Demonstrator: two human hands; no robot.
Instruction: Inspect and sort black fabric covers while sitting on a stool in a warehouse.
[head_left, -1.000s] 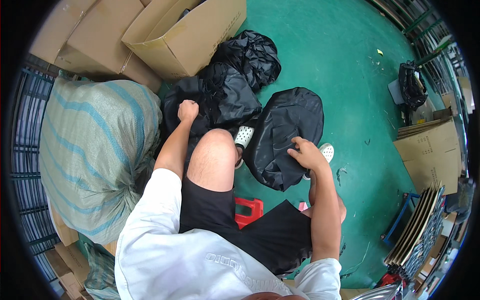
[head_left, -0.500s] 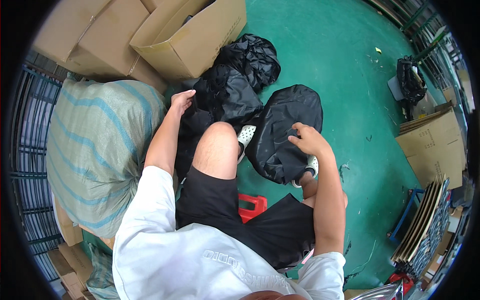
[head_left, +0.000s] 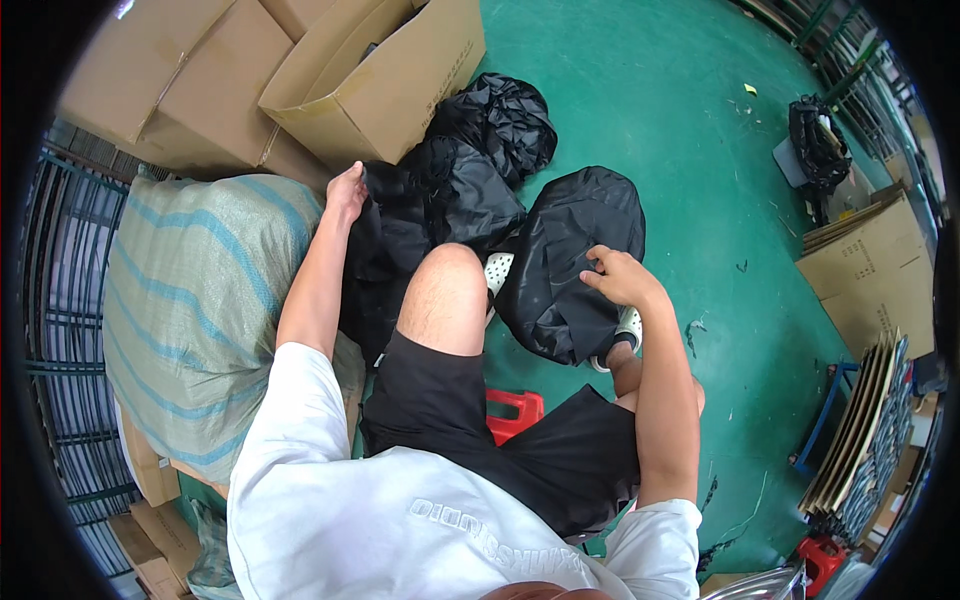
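My left hand (head_left: 347, 192) is closed at the upper left edge of a black fabric piece (head_left: 392, 205), with the thumb on top and the other fingers mostly hidden. This piece hangs beside my left knee, against a heap of black material (head_left: 475, 185). My right hand (head_left: 621, 278) is over a rounded black bundle (head_left: 575, 260) between my feet. Its fingers are loosely bent, thumb and forefinger apart, with nothing in them. Whether it touches the bundle I cannot tell.
On the left bulges a large grey-green woven sack (head_left: 200, 310) with blue stripes. Behind it stand cardboard boxes, one an open carton (head_left: 400, 90). A red plastic seat (head_left: 515, 412) shows beneath me. Flattened cardboard (head_left: 860, 440) and a black-lined bin (head_left: 818, 150) are at the right.
My left hand has moved slightly left and away from me, drawing the black fabric's edge with it. My right hand stays nearly in place over the bundle.
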